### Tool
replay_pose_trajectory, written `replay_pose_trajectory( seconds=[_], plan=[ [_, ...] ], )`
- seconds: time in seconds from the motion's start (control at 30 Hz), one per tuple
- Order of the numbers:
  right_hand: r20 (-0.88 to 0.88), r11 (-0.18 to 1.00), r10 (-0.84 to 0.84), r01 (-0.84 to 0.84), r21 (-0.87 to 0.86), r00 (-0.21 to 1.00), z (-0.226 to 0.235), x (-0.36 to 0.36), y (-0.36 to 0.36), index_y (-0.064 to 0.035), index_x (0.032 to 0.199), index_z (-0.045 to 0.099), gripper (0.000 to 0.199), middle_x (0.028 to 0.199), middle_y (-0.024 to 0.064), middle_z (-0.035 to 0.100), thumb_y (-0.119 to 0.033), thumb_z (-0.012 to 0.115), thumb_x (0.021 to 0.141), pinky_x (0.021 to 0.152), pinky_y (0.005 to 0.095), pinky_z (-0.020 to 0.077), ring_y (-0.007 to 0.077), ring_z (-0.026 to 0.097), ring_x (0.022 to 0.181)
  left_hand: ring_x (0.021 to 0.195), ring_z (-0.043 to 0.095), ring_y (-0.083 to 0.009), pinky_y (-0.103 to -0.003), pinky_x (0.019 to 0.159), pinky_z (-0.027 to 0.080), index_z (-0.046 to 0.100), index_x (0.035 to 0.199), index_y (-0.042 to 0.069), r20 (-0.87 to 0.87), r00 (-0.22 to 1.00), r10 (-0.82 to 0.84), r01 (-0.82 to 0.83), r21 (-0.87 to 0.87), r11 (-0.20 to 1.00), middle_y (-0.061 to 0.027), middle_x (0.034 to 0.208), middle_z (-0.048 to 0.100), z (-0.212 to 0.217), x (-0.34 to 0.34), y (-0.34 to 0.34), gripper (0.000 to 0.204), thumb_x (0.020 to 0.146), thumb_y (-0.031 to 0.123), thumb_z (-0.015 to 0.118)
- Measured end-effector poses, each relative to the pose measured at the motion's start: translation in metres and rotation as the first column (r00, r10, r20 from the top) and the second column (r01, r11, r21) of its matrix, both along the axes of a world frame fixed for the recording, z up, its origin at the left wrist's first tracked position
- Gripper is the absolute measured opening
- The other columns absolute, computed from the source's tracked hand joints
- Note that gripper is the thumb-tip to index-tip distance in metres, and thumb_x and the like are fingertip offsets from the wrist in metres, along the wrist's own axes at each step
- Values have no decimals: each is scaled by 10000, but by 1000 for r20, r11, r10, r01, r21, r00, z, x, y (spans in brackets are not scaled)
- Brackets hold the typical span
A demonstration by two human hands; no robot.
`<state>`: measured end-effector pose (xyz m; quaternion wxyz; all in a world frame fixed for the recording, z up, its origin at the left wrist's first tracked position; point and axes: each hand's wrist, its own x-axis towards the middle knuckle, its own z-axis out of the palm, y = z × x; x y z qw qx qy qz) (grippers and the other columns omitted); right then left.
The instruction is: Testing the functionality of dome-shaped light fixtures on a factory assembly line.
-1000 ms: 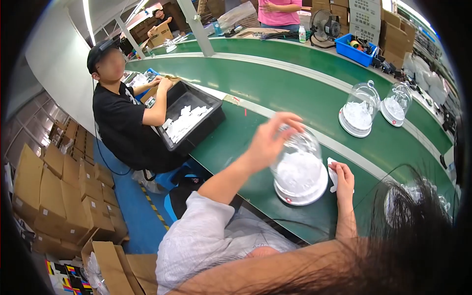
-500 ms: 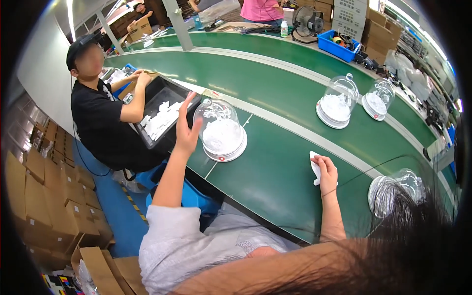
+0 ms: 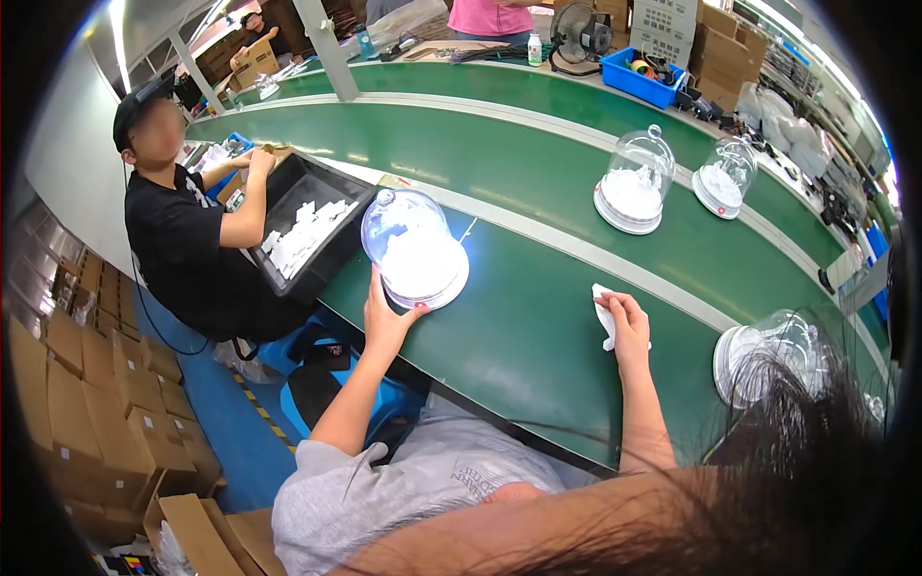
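A clear dome lamp (image 3: 418,252) with a round white base stands on the green conveyor belt at mid-left, glowing bright white. My left hand (image 3: 386,322) grips the near left side of its base, fingers up the side and thumb at the small red spot on the front rim. To the right, a crumpled white cloth (image 3: 605,319) is pinched in my right hand (image 3: 629,328), just over the belt. An unlit dome lamp (image 3: 740,367) lies tilted at the far right, partly behind dark hair.
Two more dome lamps, one nearer (image 3: 634,187) and one behind (image 3: 722,182), stand across the metal rail. On the left, a co-worker (image 3: 182,230) reaches over a black tray (image 3: 351,226) of white pieces. Cardboard boxes (image 3: 106,394) are stacked at lower left.
My left hand has come down from beside the dome's top to its base, and the lamp has lit up. My right hand stays with the cloth. The view has shifted slightly.
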<state>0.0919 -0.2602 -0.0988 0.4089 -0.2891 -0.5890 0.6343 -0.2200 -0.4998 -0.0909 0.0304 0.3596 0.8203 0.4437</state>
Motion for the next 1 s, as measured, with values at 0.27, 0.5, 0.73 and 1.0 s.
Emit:
replay_pose_trajectory(
  seconds=[0.27, 0.5, 0.73, 1.0],
  plan=[
    [32, 1000, -5, 5, 6, 999, 1, 14, 1, 22, 1043, 599, 182, 986, 110, 663, -102, 488, 970, 875, 254, 464, 153, 624, 955, 873, 515, -98, -237, 721, 404, 591, 1146, 88, 467, 883, -50, -139, 362, 922, 3, 941, 536, 8, -57, -6, 317, 864, 96, 445],
    [24, 1000, 9, -8, -7, 1000, 7, 13, -3, 22, 1041, 599, 183, 1003, 97, 651, -111, 496, 970, 896, 255, 450, 148, 613, 983, 787, 511, -61, -218, 660, 372, 637, 987, 110, 589, 776, -225, -30, 391, 920, 46, 866, 607, 15, -98, 17, 295, 774, 49, 443],
    [23, 999, 6, -7, 38, 1000, 6, 15, -5, 8, 1003, 618, 186, 979, 95, 676, -128, 500, 958, 873, 251, 448, 140, 616, 949, 776, 544, -46, -207, 659, 391, 636, 921, 113, 590, 775, -227, -121, 491, 863, 48, 866, 631, 13, -90, 28, 217, 813, 52, 457],
    [24, 998, 23, -24, 62, 999, 7, 18, -6, 17, 1001, 612, 189, 979, 103, 674, -126, 496, 959, 875, 250, 446, 143, 616, 949, 758, 523, -86, -215, 650, 389, 615, 915, 47, 385, 923, 2, -283, 676, 680, -7, 856, 594, 17, -61, 21, 210, 813, -1, 438]
  ],
)
